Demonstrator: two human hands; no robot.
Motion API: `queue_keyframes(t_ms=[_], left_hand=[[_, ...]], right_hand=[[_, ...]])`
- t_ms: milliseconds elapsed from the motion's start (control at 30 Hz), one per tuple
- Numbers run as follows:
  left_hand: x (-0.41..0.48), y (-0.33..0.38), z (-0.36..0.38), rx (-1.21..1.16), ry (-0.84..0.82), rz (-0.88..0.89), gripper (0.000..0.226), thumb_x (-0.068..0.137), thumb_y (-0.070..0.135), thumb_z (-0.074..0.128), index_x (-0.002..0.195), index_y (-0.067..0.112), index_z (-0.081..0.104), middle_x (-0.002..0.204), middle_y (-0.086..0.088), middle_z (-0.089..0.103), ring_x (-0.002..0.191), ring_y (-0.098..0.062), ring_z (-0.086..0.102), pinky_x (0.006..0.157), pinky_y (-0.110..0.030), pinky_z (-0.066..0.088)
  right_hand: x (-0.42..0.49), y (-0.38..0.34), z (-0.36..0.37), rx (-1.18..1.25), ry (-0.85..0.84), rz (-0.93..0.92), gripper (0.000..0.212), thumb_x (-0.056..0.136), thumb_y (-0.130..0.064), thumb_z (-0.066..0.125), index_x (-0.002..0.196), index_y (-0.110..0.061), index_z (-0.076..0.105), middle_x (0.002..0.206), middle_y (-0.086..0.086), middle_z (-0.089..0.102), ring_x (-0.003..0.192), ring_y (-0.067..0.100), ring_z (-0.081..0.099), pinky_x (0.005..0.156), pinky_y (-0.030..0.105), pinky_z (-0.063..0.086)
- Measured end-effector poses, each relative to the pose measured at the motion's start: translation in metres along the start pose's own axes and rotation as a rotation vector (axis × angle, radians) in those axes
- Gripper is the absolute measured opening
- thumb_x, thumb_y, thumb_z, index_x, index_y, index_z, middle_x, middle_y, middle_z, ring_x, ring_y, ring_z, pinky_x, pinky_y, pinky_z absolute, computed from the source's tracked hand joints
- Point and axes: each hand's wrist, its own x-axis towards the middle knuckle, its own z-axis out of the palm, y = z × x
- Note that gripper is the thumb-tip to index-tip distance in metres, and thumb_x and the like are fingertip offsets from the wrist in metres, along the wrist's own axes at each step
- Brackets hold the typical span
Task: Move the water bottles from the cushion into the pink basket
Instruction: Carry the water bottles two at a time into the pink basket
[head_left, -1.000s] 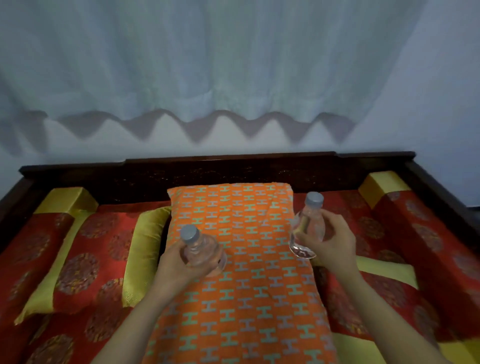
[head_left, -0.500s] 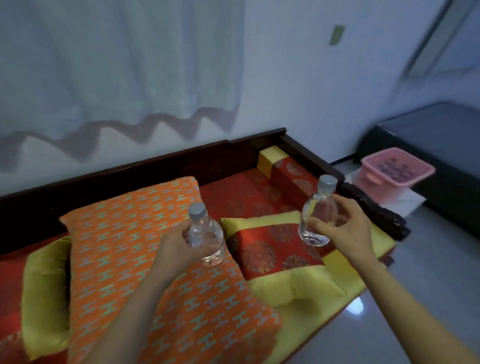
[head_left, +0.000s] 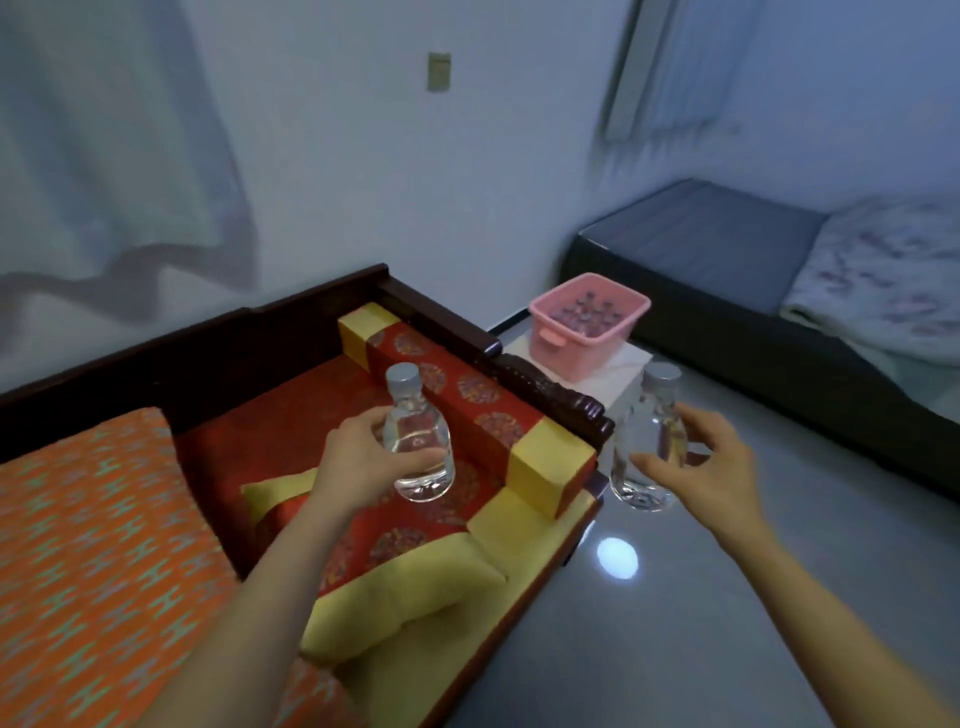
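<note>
Head view: our left grip (head_left: 363, 460) clasps a water bottle (head_left: 418, 447), our right grip (head_left: 698, 462) a second bottle (head_left: 649, 441). We judge this the carrying step; next we lower both into the pink basket (head_left: 587, 353), upper centre-right.

The room was dim, with a bluish cast. A round glare spot (head_left: 616, 558) lay on the glossy floor (head_left: 701, 639). The curtain (head_left: 104, 156) threw a wavy shadow on the wall (head_left: 363, 182). Edges bowed; the window (head_left: 670, 67) was smeared.

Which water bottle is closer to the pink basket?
The bottle in the right hand, over the grey floor. The other bottle, in the left hand, is above the red couch.
</note>
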Motion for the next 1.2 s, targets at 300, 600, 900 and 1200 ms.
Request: queue_keyframes(t_ms=[300, 600, 900, 1200], left_hand=[[0.082, 0.074, 0.136, -0.016, -0.081, 0.036, 0.053, 0.044, 0.047, 0.09, 0.092, 0.036, 0.069, 0.082, 0.015, 0.073, 0.08, 0.0, 0.067, 0.072, -0.025, 0.053], [0.177, 0.104, 0.239, -0.08, -0.173, 0.076, 0.049, 0.05, 0.034, 0.092, 0.093, 0.034, 0.07, 0.086, 0.018, 0.074, 0.079, 0.003, 0.068, 0.065, -0.013, 0.048], [0.304, 0.123, 0.324, -0.093, -0.199, 0.059, 0.053, 0.054, 0.029, 0.091, 0.102, 0.026, 0.069, 0.09, 0.008, 0.075, 0.086, -0.005, 0.069, 0.078, -0.028, 0.054], [0.395, 0.146, 0.407, -0.124, -0.143, -0.028, 0.054, 0.057, 0.016, 0.089, 0.105, 0.022, 0.066, 0.094, 0.01, 0.072, 0.085, 0.001, 0.067, 0.076, -0.02, 0.05]], right_hand=[[0.073, 0.078, -0.088, -0.018, 0.065, 0.032, 0.061, 0.058, -0.024, 0.088, 0.108, -0.035, 0.055, 0.098, -0.023, 0.054, 0.089, -0.005, 0.055, 0.068, 0.014, 0.041], [0.173, 0.151, -0.106, 0.013, 0.074, 0.082, 0.057, 0.059, -0.024, 0.088, 0.102, -0.043, 0.056, 0.098, -0.019, 0.056, 0.089, -0.001, 0.057, 0.07, 0.018, 0.044], [0.313, 0.208, -0.106, 0.001, -0.007, 0.113, 0.057, 0.062, -0.018, 0.087, 0.102, -0.042, 0.054, 0.098, -0.019, 0.055, 0.088, -0.006, 0.055, 0.067, 0.011, 0.042], [0.441, 0.283, -0.11, 0.001, -0.127, 0.133, 0.059, 0.062, -0.02, 0.087, 0.11, -0.03, 0.054, 0.103, -0.009, 0.057, 0.092, 0.004, 0.057, 0.069, 0.014, 0.045]])
